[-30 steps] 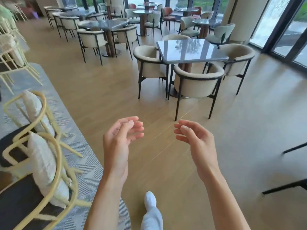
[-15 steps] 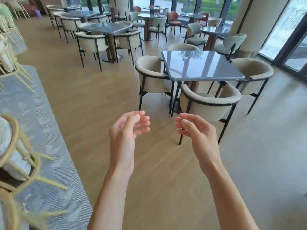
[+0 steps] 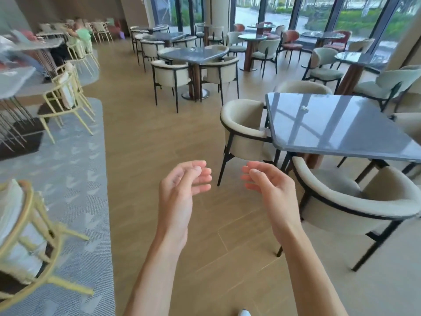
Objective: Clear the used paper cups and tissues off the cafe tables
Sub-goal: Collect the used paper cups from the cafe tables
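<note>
Grey patterned carpet (image 3: 75, 179): covered the far left of the floor, with yellow-framed chairs (image 3: 63, 96) standing on it.
Left hand (image 3: 180, 190): was held out over the wooden floor (image 3: 148, 137), fingers loosely curled, holding nothing.
Right hand (image 3: 271, 188): was just beside the left, apart from it, fingers likewise relaxed and bare.
Cream armchair (image 3: 243, 131): stood at the near table's left edge, beyond the hands.
Grey glossy table (image 3: 341, 133): stood to the right, well ahead of both hands, ringed by cream armchairs.
Crumpled tissue (image 3: 304, 108): a small white wad, probably a tissue though too small to be sure, lay alone on the tabletop toward its far left part.
Cups: none could be made out on this table.
Handling, as a judgement: the wad looked very light and soft, unbreakable, and likely to skid on the slick top; a pinch from above with thumb and two fingers around its bulk should serve.
Stage: approach, nothing yet collected.
</note>
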The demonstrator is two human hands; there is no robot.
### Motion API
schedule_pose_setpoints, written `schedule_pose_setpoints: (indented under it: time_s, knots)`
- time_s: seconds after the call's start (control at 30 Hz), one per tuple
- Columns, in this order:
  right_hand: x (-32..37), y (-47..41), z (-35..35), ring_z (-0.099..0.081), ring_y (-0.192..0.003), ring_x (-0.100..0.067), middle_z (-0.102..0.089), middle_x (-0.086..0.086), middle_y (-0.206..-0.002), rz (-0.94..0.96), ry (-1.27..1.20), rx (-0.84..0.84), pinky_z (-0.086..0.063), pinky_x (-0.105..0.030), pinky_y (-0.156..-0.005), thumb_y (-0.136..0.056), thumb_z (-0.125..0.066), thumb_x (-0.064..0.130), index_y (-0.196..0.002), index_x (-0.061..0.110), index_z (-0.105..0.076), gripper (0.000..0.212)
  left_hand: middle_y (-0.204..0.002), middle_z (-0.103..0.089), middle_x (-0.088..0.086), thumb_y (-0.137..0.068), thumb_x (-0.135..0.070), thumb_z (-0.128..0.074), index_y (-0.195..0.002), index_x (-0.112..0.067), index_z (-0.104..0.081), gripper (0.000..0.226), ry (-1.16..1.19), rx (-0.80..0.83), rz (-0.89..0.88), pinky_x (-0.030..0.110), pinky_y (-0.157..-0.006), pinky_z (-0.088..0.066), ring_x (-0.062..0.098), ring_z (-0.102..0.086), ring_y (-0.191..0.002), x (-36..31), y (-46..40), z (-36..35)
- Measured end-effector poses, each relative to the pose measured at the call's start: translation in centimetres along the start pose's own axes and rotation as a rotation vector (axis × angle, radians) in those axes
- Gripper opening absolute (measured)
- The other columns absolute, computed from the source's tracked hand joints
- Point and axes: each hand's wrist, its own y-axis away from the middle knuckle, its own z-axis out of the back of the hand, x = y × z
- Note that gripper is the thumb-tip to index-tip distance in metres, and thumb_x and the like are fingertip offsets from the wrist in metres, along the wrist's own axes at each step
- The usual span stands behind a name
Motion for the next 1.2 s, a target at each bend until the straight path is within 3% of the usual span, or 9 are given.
schedule_pose_setpoints:
  time_s: [0.13,0.2,0.47,0.63,0.9,1.2]
  knots:
    - [1.0,-10.3,-1.0,-0.073,-0.093,-0.021,-0.078,0.002,-0.099,0.026,-0.039,0.082,-0.056,-0.048,-0.094,-0.096,-0.062,0.02,-0.104,0.024,-0.075,0.016,-0.094,-0.075,0.015,-0.097,-0.01,-0.056,-0.096,-0.006,-0.073,0.018,0.054,-0.03,-0.091,0.039,-0.083,-0.06,0.028,-0.072,-0.091,-1.3,-8.4,-4.9]
    - [1.4,-14.7,-1.9,-0.073,-0.094,-0.019,-0.078,0.003,-0.1,0.029,-0.053,0.112,-0.057,-0.045,-0.094,-0.094,-0.063,0.022,-0.105,0.022,-0.075,0.016,-0.092,-0.075,0.013,-0.094,-0.013,-0.056,-0.095,-0.007,-0.073,0.018,0.053,-0.049,-0.11,0.038,-0.083,-0.06,0.028,-0.072,-0.091,-1.4,-12.0,-6.6]
    - [-2.0,-28.3,-6.8,-0.073,-0.094,-0.014,-0.078,0.001,-0.098,-0.052,-0.059,0.179,-0.059,-0.04,-0.092,-0.096,-0.061,0.016,-0.105,0.017,-0.075,0.016,-0.093,-0.075,0.015,-0.084,-0.022,-0.058,-0.092,-0.011,-0.075,0.022,0.055,-0.186,-0.018,0.037,-0.079,-0.059,0.028,-0.072,-0.09,3.0,-25.1,-7.9]
    - [-4.4,-38.3,-12.1,-0.073,-0.096,-0.017,-0.077,0.001,-0.101,-0.058,-0.032,0.183,-0.058,-0.042,-0.094,-0.096,-0.063,0.017,-0.106,0.016,-0.075,0.015,-0.093,-0.075,0.016,-0.097,-0.007,-0.055,-0.095,-0.006,-0.074,0.019,0.077,-0.214,-0.011,0.043,-0.084,-0.059,0.028,-0.072,-0.09,5.2,-36.4,-7.7]
    - [-2.1,-57.6,-22.2,-0.073,-0.096,-0.018,-0.078,-0.002,-0.099,0.017,-0.033,0.108,-0.057,-0.04,-0.095,-0.096,-0.062,0.016,-0.107,0.014,-0.074,0.016,-0.094,-0.074,0.014,-0.099,-0.005,-0.052,-0.096,-0.005,-0.073,0.021,0.089,-0.119,-0.051,0.038,-0.082,-0.061,0.028,-0.072,-0.091,3.0,-58.8,-8.6]
    - [-3.4,-72.1,-27.7,-0.074,-0.094,-0.014,-0.078,0.003,-0.098,-0.039,-0.043,0.025,-0.057,-0.041,-0.096,-0.097,-0.061,0.017,-0.105,0.018,-0.074,0.016,-0.094,-0.075,0.015,-0.099,-0.004,-0.052,-0.097,-0.003,-0.073,0.021,0.059,-0.029,0.001,0.042,-0.085,-0.06,0.027,-0.072,-0.091,4.7,-75.3,-11.7]
